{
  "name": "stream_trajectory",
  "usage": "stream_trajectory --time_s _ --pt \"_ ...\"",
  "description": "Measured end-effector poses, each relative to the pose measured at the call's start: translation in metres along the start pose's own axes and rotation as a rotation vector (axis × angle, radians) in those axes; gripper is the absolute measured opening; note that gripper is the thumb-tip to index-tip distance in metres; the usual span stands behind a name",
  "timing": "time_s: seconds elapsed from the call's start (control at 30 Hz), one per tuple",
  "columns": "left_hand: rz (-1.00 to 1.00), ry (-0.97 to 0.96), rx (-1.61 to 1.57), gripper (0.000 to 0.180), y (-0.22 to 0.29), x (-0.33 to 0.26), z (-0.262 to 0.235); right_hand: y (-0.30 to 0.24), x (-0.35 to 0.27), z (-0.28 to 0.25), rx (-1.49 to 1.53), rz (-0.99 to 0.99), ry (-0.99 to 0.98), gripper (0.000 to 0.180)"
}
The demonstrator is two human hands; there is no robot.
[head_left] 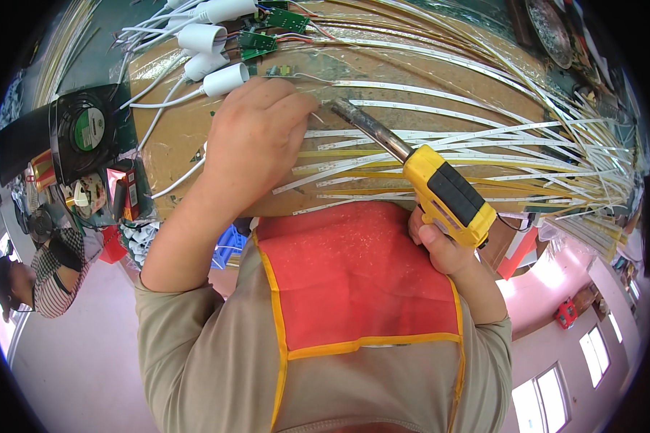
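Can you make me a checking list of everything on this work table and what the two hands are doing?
Surface: brown board table under clear film.
Job's things: yellow soldering iron; white light strips.
Clutter: white lamp bases, green circuit boards, black fan.
Hands: left hand presses a strip end by the iron's tip; right hand grips the iron.
Cables: white wires from the bases.
Surroundings: another person at left; windows.

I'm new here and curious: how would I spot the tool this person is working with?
Look at the brown worktable strewn with thin white strips. Near its middle, the right hand grips a soldering iron: its chunky yellow-and-black handle and dark metal shaft stand out from the pale strips.
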State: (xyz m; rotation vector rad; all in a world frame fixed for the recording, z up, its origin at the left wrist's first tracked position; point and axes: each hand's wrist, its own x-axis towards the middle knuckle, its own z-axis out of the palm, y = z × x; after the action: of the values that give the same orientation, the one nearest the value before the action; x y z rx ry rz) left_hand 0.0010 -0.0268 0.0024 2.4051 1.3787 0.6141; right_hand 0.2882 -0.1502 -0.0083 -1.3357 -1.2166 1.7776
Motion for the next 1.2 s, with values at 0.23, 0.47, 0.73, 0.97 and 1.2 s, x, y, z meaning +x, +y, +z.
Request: stream_trajectory --time_s 0.23,0.47,0.73,0.97,1.2 --pt "-0.002 -0.010 -0.004 0.014 0.0002 0.0001 -0.0011 0.0013 0.0006 -0.0001 -0.039 -0.016 0.008 0.047" --pt "0.002 0.000 -0.012 0.014 0.0002 0.0006 -0.0004 0.0049 -0.0022 0.0009 0.044 -0.032 0.025 0.050" --pt "-0.001 0.006 -0.005 0.013 -0.0006 -0.0001 0.0008 0.0016 -0.0008 0.0014 0.053 -0.040 0.023 0.050" --pt "-0.003 0.015 -0.001 0.014 -0.0005 -0.0007 0.0010 0.0018 -0.0018 0.0015 0.040 0.000 0.012 0.045" --pt "-0.008 -0.004 -0.003 0.013 -0.0003 0.0000 -0.0007 0.0060 -0.0050 -0.0064 0.104 0.010 -0.066 0.048"
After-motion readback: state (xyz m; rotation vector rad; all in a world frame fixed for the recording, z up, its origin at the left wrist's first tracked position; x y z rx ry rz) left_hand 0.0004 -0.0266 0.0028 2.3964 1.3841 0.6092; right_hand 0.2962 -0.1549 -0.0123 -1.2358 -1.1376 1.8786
